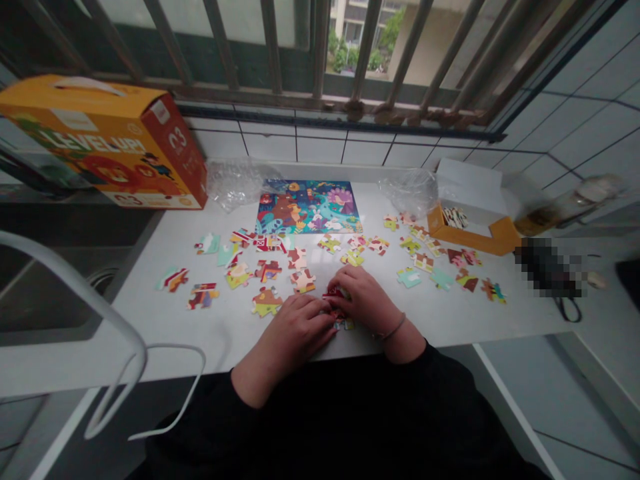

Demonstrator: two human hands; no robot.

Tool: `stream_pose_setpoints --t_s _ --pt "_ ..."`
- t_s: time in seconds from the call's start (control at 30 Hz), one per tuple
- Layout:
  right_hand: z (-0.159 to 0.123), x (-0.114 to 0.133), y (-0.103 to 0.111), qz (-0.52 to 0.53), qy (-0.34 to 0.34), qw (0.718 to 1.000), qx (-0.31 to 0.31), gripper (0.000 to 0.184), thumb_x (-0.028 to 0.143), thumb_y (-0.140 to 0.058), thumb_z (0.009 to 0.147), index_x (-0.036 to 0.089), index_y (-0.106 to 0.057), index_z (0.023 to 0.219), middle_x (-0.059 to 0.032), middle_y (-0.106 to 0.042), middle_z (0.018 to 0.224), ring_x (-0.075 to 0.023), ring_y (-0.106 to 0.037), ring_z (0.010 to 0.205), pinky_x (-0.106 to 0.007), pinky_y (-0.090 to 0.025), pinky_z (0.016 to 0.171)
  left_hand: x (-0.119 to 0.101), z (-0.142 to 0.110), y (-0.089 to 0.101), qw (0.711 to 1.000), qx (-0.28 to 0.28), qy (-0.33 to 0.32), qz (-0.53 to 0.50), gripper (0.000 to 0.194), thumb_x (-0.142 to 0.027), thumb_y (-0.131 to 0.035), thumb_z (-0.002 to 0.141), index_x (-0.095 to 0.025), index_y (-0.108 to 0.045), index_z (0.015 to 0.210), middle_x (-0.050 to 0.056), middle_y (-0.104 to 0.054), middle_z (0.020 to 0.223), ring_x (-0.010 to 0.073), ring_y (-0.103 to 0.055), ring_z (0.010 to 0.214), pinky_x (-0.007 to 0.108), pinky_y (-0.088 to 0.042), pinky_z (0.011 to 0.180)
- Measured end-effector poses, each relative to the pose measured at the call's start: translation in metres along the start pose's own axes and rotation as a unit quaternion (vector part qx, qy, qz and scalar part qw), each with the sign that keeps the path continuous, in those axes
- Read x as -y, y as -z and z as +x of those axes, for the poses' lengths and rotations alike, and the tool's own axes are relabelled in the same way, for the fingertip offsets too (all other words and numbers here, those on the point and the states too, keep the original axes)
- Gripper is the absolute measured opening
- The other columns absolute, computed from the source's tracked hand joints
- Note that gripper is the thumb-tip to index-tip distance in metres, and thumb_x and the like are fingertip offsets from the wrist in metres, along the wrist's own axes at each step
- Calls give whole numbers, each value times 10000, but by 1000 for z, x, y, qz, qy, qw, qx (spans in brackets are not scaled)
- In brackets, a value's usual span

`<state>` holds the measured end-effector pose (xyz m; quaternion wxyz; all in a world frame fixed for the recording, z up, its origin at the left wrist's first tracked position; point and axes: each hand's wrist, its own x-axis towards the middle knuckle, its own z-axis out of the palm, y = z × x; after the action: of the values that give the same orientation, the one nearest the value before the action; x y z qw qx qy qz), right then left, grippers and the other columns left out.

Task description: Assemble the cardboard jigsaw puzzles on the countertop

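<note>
Close to the counter's front edge, both hands meet over a few jigsaw puzzle pieces (344,325) in red and mixed colours. My right hand (361,297) has its fingertips pinched on a dark red puzzle piece. My left hand (303,325) lies low beside it, fingers curled together against the same pieces; its fingertips are partly hidden, so its hold cannot be made out. Just left lies a brown and yellow-green puzzle piece (267,303), with pink pieces (303,281) behind. Several more loose pieces spread to both sides, among them red barn pieces (270,244).
A colourful picture sheet (309,207) lies at the back between crumpled clear plastic (239,181) and more plastic (411,190). An orange box (105,143) stands back left beside a sink (50,280). An open small box (473,227) and a bottle (570,203) stand right. A white cable (145,360) loops left.
</note>
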<state>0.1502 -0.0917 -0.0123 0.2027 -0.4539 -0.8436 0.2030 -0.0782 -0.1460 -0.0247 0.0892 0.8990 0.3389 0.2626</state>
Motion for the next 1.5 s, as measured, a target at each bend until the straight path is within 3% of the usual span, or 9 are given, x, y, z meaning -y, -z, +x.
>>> stream_pose_setpoints --t_s 0.2,0.33,0.5,0.6,0.73,1.07,1.23,1.33,1.5 --pt "0 3 -1 17 -4 1000 -23 32 251 -763 1026 223 -750 1016 -45 -702 1053 -210 -648 1001 -343 -485 914 -1 1 2 1000 11 4 -2 147 -290 -676 1066 -241 -732 1193 77 -784 1221 272 -695 1121 475 -567 979" --pt "-2 5 -1 23 -20 999 -43 69 232 -696 1047 225 -739 993 -48 -714 1038 -200 -668 975 -316 -483 874 -1 0 1 1000 11 9 -8 198 -297 -676 1067 -245 -719 1253 81 -781 1263 279 -697 1149 483 -562 998" --pt "-4 6 2 -45 -198 974 -102 145 326 -601 1081 239 -717 1087 8 -678 748 -191 -627 686 -308 -390 669 0 1 3 1000 18 13 -14 185 -308 -669 1072 -249 -728 1237 84 -783 1253 272 -706 1129 469 -559 974" --pt "-3 7 4 -88 -247 961 -88 175 363 -581 1094 249 -714 1106 -5 -713 758 -200 -647 677 -312 -329 629 0 1 3 999 20 13 -22 167 -297 -683 1059 -254 -742 1210 88 -783 1238 263 -711 1129 458 -561 975" --pt "-2 10 4 -127 -240 961 -50 167 366 -583 1099 259 -711 1091 -21 -758 812 -211 -673 702 -318 -301 624 1 1 3 999 12 16 -30 178 -295 -691 1055 -257 -742 1222 87 -788 1242 264 -711 1137 461 -561 990" --pt "-2 11 4 -138 -241 960 -42 180 380 -581 1103 267 -720 1111 -23 -775 831 -212 -686 713 -314 -314 625 1 1 2 1000 13 12 -24 168 -313 -683 1061 -256 -744 1207 85 -788 1248 266 -714 1134 463 -565 976" --pt "-2 11 4 -132 -238 961 -45 173 377 -584 1100 267 -717 1107 -19 -767 822 -208 -679 706 -319 -302 619 3 3 5 998 -23 33 42 168 -250 -596 1091 -220 -732 1185 105 -782 1236 280 -715 1110 474 -572 960" --pt "-1 11 5 -125 -240 962 -44 164 375 -591 1097 265 -714 1105 -21 -769 829 -209 -679 711 -321 -296 621 11 3 15 993 -37 80 83 190 -214 -571 1082 -210 -723 1195 118 -773 1244 297 -707 1141 490 -561 977" --pt "-1 13 6 -123 -244 961 -40 173 381 -589 1097 265 -716 1105 -24 -772 835 -208 -679 714 -322 -279 620 39 -8 52 974 -64 169 135 210 -294 -570 1085 -215 -725 1202 130 -758 1276 336 -673 1202 542 -526 1039"
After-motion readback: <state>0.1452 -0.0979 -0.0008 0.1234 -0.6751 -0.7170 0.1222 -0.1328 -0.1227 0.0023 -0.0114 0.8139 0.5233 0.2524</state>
